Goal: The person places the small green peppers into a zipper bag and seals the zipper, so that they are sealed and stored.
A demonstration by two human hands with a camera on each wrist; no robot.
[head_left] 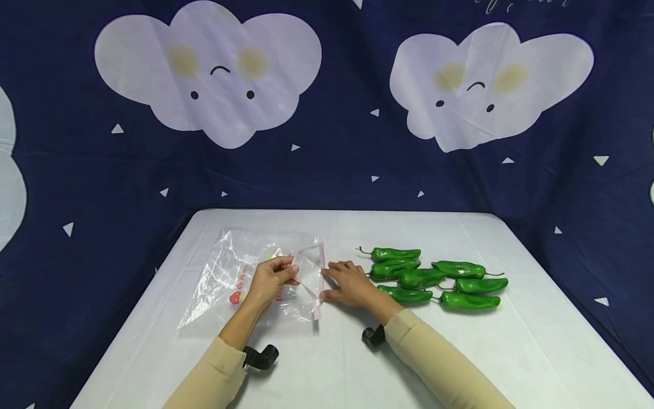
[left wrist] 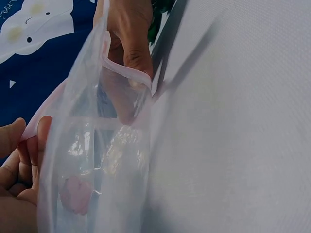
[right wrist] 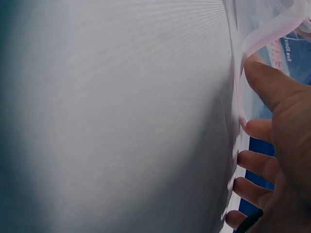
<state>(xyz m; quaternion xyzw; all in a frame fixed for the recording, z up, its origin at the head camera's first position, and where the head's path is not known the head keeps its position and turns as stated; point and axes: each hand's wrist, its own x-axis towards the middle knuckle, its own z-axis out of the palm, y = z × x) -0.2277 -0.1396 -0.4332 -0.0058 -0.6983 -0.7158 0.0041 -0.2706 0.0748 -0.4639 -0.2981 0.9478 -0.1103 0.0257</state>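
A clear plastic zip bag [head_left: 217, 284] with a pink edge and red printed figures lies on the table's left half, its mouth toward the right. My left hand [head_left: 271, 278] pinches the upper pink edge between thumb and fingers and lifts it, so the mouth gapes. At the lower edge of the mouth, my right hand [head_left: 349, 284] rests with fingers spread and fingertips right at the pink strip. In the right wrist view, the thumb [right wrist: 272, 82] and index finger touch that strip. Several green peppers [head_left: 470, 301] lie just right of the right hand.
The white table [head_left: 337, 369] has rounded far corners and ends at a dark blue curtain [head_left: 347, 165] with cloud prints. The peppers lie loosely grouped on the right half, some touching. Black wrist mounts [head_left: 261, 358] hang below both wrists.
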